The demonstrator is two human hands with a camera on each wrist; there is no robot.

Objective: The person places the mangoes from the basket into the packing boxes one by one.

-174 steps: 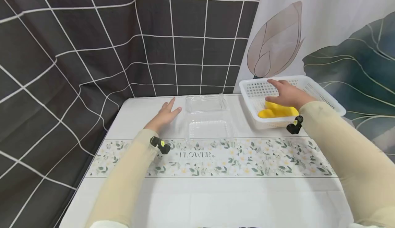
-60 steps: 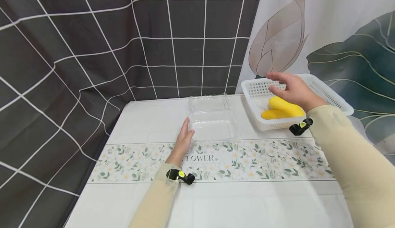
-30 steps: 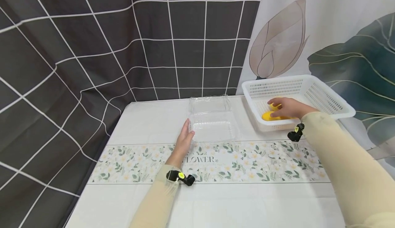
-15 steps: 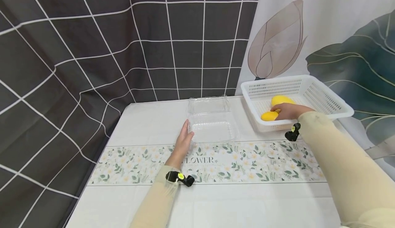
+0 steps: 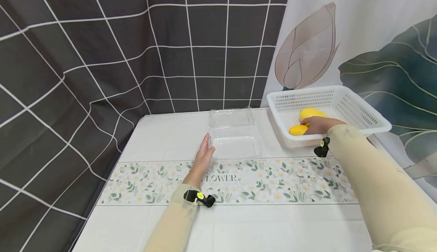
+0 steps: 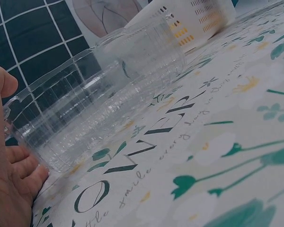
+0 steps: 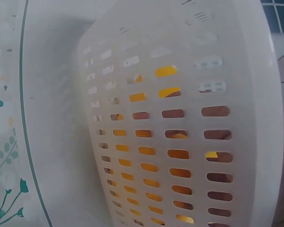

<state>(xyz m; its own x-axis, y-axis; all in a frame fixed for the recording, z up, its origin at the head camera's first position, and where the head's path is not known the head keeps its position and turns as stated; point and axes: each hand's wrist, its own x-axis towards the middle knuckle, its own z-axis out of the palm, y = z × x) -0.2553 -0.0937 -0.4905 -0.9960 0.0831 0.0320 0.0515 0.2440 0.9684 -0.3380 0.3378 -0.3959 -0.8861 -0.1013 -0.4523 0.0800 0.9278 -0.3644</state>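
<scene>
A clear plastic clamshell container lies with its lid laid back on the white-topped table. My left hand rests against its left side, fingers along the wall and thumb at the near corner. In the left wrist view, the thumb and fingertips of my left hand meet the container's wall. My right hand reaches into a white perforated basket and grips the nearer yellow mango-like fruit. Another yellow mango-like fruit lies just behind it. In the right wrist view the basket wall mostly hides hand and fruit.
A floral strip with printed lettering crosses the table. Behind the table hangs a dark curtain with a white grid, and a leaf-patterned one hangs behind the basket.
My left hand has moved right to the container's side and stayed there. My right hand has gone from hovering over the basket down into it and taken hold of the nearer yellow fruit.
</scene>
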